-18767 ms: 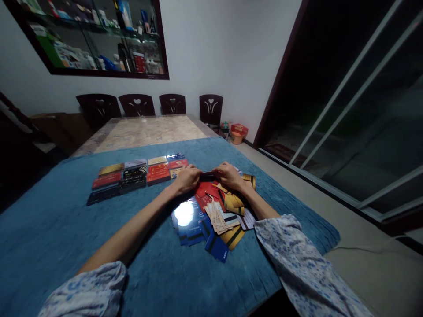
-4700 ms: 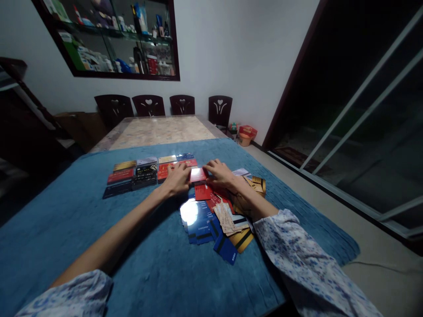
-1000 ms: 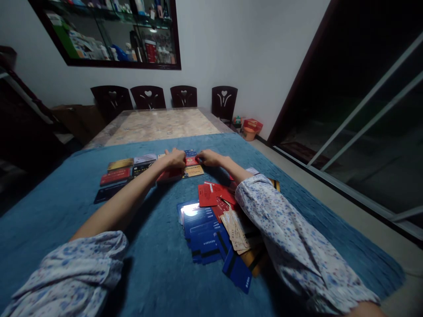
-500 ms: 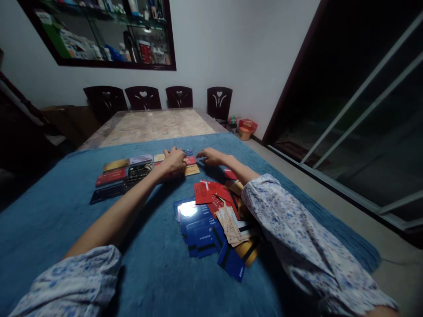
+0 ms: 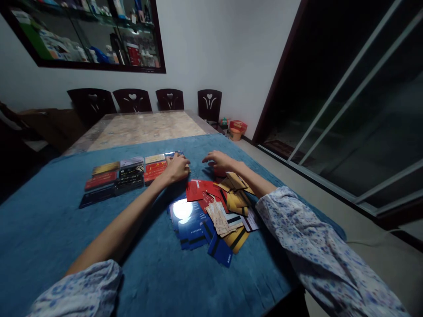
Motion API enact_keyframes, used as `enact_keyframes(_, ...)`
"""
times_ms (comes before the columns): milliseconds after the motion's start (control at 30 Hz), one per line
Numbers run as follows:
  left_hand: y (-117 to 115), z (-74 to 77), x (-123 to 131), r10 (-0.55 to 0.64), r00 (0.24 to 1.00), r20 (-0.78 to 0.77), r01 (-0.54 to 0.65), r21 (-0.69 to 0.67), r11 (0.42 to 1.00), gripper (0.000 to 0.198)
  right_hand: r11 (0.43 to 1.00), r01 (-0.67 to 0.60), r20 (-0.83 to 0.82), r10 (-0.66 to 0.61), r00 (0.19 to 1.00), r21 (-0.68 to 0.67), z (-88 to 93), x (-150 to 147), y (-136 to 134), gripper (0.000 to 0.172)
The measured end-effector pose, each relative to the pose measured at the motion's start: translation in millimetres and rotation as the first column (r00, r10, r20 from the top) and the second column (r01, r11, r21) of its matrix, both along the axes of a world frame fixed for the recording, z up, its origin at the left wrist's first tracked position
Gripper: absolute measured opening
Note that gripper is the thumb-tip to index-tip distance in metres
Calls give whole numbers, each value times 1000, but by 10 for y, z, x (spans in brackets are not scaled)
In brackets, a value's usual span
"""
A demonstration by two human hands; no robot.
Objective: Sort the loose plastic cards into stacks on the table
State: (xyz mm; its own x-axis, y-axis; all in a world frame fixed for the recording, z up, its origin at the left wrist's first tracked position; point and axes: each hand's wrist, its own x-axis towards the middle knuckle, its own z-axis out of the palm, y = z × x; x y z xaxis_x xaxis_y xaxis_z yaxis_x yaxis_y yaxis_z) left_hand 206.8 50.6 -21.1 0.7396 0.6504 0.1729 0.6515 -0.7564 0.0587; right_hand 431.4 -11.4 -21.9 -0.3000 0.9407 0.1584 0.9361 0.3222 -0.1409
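Observation:
My left hand (image 5: 178,167) rests over the right end of neatly laid rows of cards, its fingers apart and bent down onto them. It partly covers the cards beneath. Beside it are red cards (image 5: 155,171), a pale yellow card (image 5: 155,158) and a blue card (image 5: 174,154). Further left in the rows lie black cards (image 5: 130,177), a red card (image 5: 101,180) and a gold card (image 5: 105,168). My right hand (image 5: 218,160) hovers with loosely curled, parted fingers above the loose pile, holding nothing visible. Nearest to it are red cards (image 5: 198,189) and gold cards (image 5: 236,200).
Fanned blue cards (image 5: 194,231) and beige cards (image 5: 220,218) lie in the loose pile closer to me. A blue cloth (image 5: 139,264) covers the near part of the marble-patterned table (image 5: 148,125). Dark chairs (image 5: 209,105) stand at the far end.
The view has turned slightly right. My left hand has shifted toward the near right corner of the card rows, uncovering red cards. My right hand has drawn back toward the loose pile.

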Motion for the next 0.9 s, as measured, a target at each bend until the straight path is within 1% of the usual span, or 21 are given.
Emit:
enact_keyframes(133,-117,-30,80,-50,999,8,50,-13,999,34,998,39,4,-39,999,46,-33,89,-246,35)
enact_keyframes(267,-253,-27,170,-111,994,-5,111,-11,994,35,993,95,16,-96,995,70,-96,197,-452,32)
enact_keyframes(333,-326,-21,221,-138,990,-4,138,-13,990,35,990,114,18,-116,993,86,-142,262,-544,33)
enact_keyframes(400,-402,-17,276,-169,986,-1,169,-13,986,35,989,114,3,-115,993,98,-188,328,-636,35)
enact_keyframes(467,-485,-17,336,-195,981,0,195,-9,981,33,983,155,-25,-153,988,103,-231,388,-724,32)
enact_keyframes(533,-574,-17,399,-225,974,3,225,0,974,31,975,196,-49,-191,980,108,-269,442,-803,32)
enact_keyframes(667,-772,-11,524,-319,948,2,319,-26,947,31,960,251,-78,-243,967,127,-346,531,-908,41)
enact_keyframes(767,-921,-12,617,-385,923,-3,385,-40,922,33,953,269,-108,-255,961,142,-407,580,-947,45)
enact_keyframes(833,-1010,-21,675,-434,900,-32,432,-47,900,32,954,257,-131,-238,962,153,-444,603,-957,43)
enact_keyframes(900,-1083,-38,723,-487,872,-47,485,-44,873,26,959,231,-154,-206,966,165,-477,619,-959,38)
